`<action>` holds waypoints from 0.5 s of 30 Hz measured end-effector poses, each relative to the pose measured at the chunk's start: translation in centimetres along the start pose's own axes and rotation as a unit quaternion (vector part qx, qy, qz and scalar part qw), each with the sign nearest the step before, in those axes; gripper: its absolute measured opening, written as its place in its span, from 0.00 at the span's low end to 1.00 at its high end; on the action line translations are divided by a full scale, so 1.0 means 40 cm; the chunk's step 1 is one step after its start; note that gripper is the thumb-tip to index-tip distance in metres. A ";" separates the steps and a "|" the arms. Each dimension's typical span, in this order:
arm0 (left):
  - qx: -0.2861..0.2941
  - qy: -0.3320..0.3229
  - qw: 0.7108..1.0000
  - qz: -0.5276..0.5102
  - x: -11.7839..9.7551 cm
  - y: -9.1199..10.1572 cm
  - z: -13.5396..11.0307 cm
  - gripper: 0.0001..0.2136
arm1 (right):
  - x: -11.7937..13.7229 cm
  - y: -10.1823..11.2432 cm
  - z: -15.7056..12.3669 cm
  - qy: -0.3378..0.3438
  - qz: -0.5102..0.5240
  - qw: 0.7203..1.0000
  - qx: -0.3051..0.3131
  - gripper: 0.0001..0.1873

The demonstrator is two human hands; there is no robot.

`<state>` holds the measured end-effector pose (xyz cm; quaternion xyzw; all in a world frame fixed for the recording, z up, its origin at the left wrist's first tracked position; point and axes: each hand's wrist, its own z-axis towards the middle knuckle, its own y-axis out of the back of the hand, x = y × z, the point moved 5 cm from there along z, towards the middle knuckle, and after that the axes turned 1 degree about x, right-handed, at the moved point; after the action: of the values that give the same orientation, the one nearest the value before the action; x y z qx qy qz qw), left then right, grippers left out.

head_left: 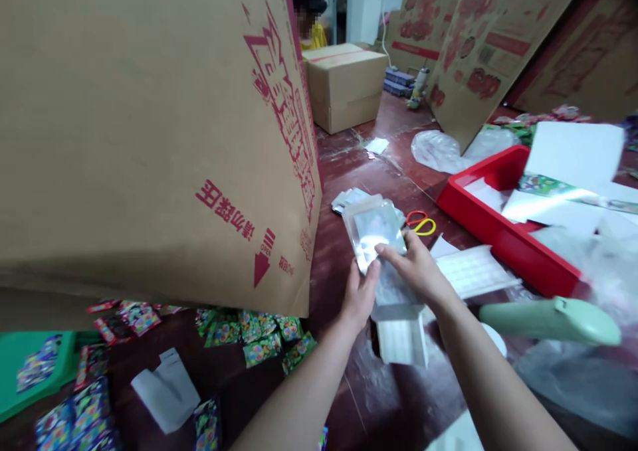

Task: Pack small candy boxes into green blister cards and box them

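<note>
Both hands are closed on a flat, clear plastic sleeve (pixel 376 228) with a bright glare on it; whether it is one or a stack I cannot tell. My left hand (pixel 361 295) pinches its lower left edge. The thumb of my right hand (pixel 416 265) presses on its face, with the fingers at the right edge. Just behind lies a small pile of silvery packets (pixel 343 200). Scissors (pixel 423 225) with red and yellow handles rest beyond my right hand. Below the hands stands a white open box (pixel 403 338), partly covered by clear plastic.
A tall cardboard carton (pixel 149 139) blocks the left side. At right are a red tray (pixel 508 245) with white paper and a light green handheld device (pixel 553 319). Green snack packets (pixel 262 345) lie lower left. A person sits behind a closed carton (pixel 349 89).
</note>
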<state>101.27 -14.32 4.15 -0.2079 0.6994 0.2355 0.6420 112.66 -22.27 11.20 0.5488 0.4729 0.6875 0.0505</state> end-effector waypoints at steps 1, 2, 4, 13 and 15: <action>0.029 0.007 0.999 -0.026 -0.021 -0.001 -0.038 0.24 | -0.010 0.019 -0.059 0.009 0.008 1.000 -0.023 0.30; 0.053 0.018 0.997 -0.047 -0.037 0.004 -0.079 0.23 | -0.017 0.038 -0.122 0.020 0.003 0.998 -0.061 0.33; 0.090 0.055 0.991 -0.077 -0.053 0.029 -0.163 0.21 | -0.015 0.063 -0.248 0.062 -0.049 0.987 -0.137 0.36; 0.202 0.159 0.964 0.066 -0.058 0.250 -0.479 0.20 | 0.160 -0.045 -0.555 0.222 -0.254 0.940 0.049 0.14; 0.258 0.165 0.946 0.104 -0.062 0.314 -0.545 0.22 | 0.156 -0.012 -0.577 0.190 -0.315 0.930 -0.018 0.14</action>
<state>76.61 -17.28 8.82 0.0024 0.8502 0.0751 0.5211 91.50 -32.07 16.41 0.2302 0.6099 0.7358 0.1832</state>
